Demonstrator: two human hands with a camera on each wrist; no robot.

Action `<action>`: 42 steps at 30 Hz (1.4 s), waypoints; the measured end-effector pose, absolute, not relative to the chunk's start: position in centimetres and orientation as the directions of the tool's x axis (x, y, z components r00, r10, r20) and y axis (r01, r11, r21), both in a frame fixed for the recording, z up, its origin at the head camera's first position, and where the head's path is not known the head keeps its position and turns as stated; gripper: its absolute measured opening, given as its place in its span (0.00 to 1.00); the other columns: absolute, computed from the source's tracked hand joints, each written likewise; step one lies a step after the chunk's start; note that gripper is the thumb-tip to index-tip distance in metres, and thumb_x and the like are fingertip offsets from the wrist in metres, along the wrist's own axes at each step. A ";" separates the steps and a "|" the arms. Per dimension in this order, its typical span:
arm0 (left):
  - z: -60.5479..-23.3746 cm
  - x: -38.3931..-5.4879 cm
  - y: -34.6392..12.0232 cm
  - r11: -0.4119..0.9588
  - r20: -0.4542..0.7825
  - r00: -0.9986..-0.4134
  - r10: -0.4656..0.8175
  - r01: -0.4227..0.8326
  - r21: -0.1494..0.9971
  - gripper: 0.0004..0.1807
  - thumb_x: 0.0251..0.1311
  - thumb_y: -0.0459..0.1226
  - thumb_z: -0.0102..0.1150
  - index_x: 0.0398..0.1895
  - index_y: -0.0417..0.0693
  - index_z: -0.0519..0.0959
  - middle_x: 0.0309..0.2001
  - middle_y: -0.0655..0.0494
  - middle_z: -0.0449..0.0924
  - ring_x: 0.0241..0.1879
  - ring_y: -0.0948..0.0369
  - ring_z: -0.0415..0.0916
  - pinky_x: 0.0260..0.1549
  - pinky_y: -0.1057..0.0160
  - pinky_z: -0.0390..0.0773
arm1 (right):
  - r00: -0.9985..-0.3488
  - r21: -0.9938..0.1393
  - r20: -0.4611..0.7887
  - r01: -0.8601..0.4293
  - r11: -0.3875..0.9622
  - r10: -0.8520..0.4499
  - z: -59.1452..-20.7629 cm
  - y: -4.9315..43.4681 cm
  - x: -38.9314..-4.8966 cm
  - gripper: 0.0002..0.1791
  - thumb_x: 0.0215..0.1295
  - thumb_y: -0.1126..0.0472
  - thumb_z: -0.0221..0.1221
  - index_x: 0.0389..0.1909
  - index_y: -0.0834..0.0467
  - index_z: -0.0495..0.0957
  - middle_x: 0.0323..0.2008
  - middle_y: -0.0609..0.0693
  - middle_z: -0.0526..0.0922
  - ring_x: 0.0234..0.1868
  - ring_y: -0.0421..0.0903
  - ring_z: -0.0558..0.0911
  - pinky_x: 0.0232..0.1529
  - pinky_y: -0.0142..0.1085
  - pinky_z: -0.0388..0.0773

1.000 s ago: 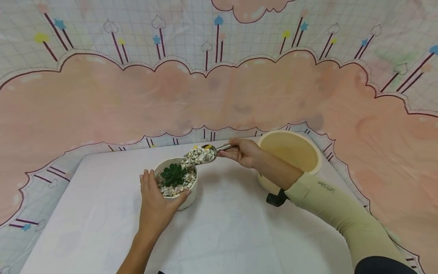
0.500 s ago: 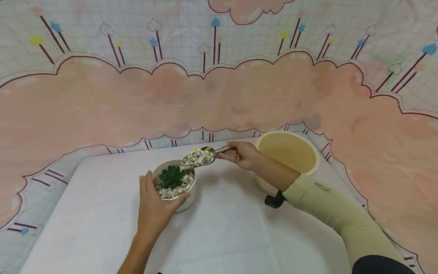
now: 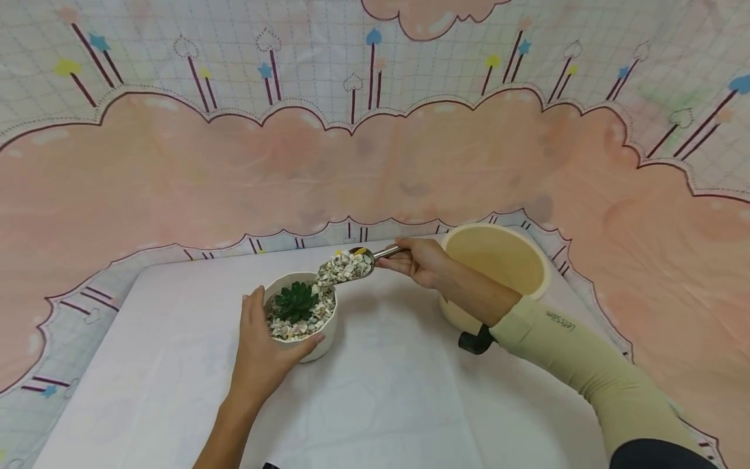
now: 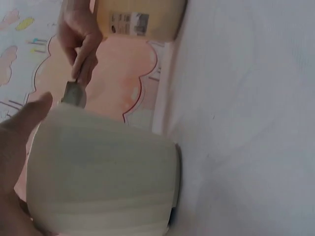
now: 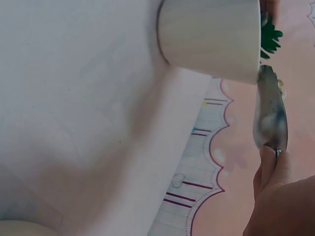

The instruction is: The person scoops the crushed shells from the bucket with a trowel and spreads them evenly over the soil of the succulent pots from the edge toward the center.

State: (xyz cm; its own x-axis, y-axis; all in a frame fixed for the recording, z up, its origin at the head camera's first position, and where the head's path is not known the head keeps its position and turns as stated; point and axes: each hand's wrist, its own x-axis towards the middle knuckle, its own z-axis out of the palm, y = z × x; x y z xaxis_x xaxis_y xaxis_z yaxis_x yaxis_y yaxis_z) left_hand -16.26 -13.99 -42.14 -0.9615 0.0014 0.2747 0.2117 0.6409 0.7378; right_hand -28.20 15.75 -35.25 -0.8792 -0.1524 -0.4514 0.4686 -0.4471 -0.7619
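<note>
A green succulent (image 3: 295,301) stands in a white flower pot (image 3: 319,350), ringed by pale pebbles (image 3: 293,330). My left hand (image 3: 263,361) holds the pot at its near left side, thumb at the front and fingers along the left rim. With my right hand (image 3: 424,262) I grip the handle of a metal scoop (image 3: 372,259), heaped with white pebbles (image 3: 344,266) and a few yellow ones. The scoop's lip is at the pot's right rim, tilted slightly down toward the plant. In the right wrist view the scoop's underside (image 5: 270,113) shows against the pot's edge.
A cream bucket (image 3: 451,316) with a black handle end (image 3: 476,341) stands at the right, partly behind my right forearm. Its visible inner wall is bare; its bottom is hidden. A white cloth (image 3: 387,391) covers the table, and a printed curtain (image 3: 293,169) hangs behind.
The scoop has drawn back slightly to the right, its lip now nearer the pot's right rim. Its heap of pebbles looks much the same. My left hand stays on the pot.
</note>
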 end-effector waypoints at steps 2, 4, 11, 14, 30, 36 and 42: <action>-42.3 -16.2 -13.8 0.658 0.278 -0.960 -0.022 0.195 0.727 0.74 0.46 0.53 0.86 0.85 0.36 0.43 0.81 0.33 0.45 0.81 0.35 0.35 0.71 0.29 0.55 | -0.883 -0.770 -0.444 0.462 -0.440 -0.151 -35.1 15.7 -28.2 0.18 0.86 0.65 0.44 0.60 0.76 0.72 0.41 0.74 0.86 0.46 0.62 0.88 0.45 0.38 0.86; -42.5 -16.3 -13.9 0.671 0.283 -0.959 -0.030 0.191 0.716 0.74 0.45 0.54 0.86 0.85 0.36 0.43 0.81 0.32 0.45 0.81 0.35 0.37 0.71 0.30 0.56 | -0.888 -0.778 -0.432 0.455 -0.433 -0.156 -34.9 15.6 -28.1 0.17 0.87 0.65 0.44 0.56 0.75 0.73 0.33 0.69 0.87 0.37 0.58 0.91 0.45 0.38 0.86; -42.5 -16.8 -15.0 0.649 0.288 -0.957 0.031 0.239 0.723 0.73 0.45 0.47 0.87 0.85 0.37 0.44 0.81 0.31 0.45 0.81 0.35 0.38 0.70 0.28 0.55 | -0.897 -0.802 -0.411 0.440 -0.404 -0.160 -34.6 15.4 -27.6 0.16 0.87 0.64 0.45 0.54 0.73 0.75 0.33 0.67 0.87 0.34 0.55 0.91 0.46 0.39 0.86; -42.4 -16.7 -14.8 0.638 0.249 -0.967 0.059 0.228 0.735 0.73 0.46 0.49 0.86 0.85 0.37 0.42 0.82 0.32 0.43 0.82 0.36 0.34 0.71 0.28 0.54 | -0.900 -0.807 -0.410 0.433 -0.401 -0.147 -34.6 15.6 -27.2 0.16 0.86 0.64 0.45 0.53 0.74 0.76 0.34 0.67 0.87 0.35 0.55 0.91 0.47 0.39 0.86; -41.5 -16.4 -16.0 0.649 0.235 -0.969 0.070 0.223 0.728 0.75 0.47 0.51 0.86 0.85 0.38 0.40 0.83 0.31 0.39 0.81 0.35 0.34 0.69 0.26 0.54 | -0.917 -0.843 -0.367 0.398 -0.363 -0.153 -33.9 14.5 -26.7 0.16 0.87 0.63 0.46 0.50 0.72 0.76 0.32 0.64 0.88 0.33 0.53 0.92 0.47 0.39 0.85; -41.0 -16.3 -15.8 0.667 0.238 -0.970 0.048 0.209 0.715 0.73 0.48 0.53 0.85 0.85 0.36 0.42 0.82 0.30 0.42 0.81 0.35 0.37 0.71 0.29 0.54 | -0.919 -0.847 -0.363 0.394 -0.357 -0.153 -33.6 14.5 -26.7 0.16 0.86 0.63 0.46 0.50 0.72 0.76 0.32 0.64 0.88 0.32 0.53 0.92 0.46 0.39 0.86; -41.1 -16.3 -16.1 0.652 0.216 -0.974 0.063 0.204 0.730 0.73 0.49 0.50 0.85 0.85 0.37 0.41 0.82 0.32 0.42 0.81 0.35 0.36 0.71 0.28 0.53 | -0.920 -0.847 -0.361 0.392 -0.358 -0.154 -33.8 14.3 -26.5 0.16 0.86 0.63 0.47 0.49 0.73 0.77 0.33 0.64 0.88 0.34 0.54 0.92 0.45 0.39 0.86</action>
State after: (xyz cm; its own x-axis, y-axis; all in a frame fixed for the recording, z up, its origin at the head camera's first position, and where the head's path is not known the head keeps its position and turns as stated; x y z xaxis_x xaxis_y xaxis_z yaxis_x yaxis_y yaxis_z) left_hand -16.26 -16.14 -41.07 -0.9743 0.0632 0.2162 0.2043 0.6524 0.7298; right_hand -26.52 14.31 -33.79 -0.9198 -0.1540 -0.3608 0.3923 -0.3583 -0.8472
